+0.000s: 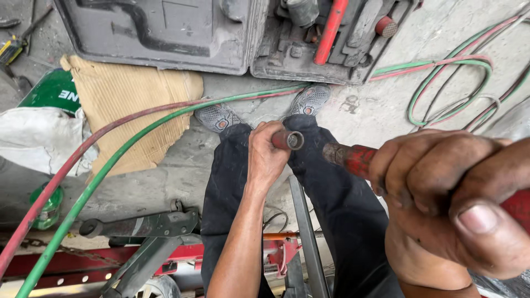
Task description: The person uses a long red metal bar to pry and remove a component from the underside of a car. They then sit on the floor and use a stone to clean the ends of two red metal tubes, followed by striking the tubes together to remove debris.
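My left hand (265, 157) is closed around a short rusty-red metal tube (289, 139), whose open end faces the camera. My right hand (452, 204), close to the lens and very large in view, grips a red-painted metal bar (350, 158) whose worn tip points toward the tube, a small gap apart. Below both hands are my dark trousers (331, 198) and grey shoes (218, 117) on the concrete floor.
A green hose (118, 160) and a red hose (72, 165) cross the floor from lower left. Cardboard (130, 99) lies by a dark plastic tool case (165, 33). Coiled hoses (452, 83) sit at right. A red jack frame (143, 243) is at bottom left.
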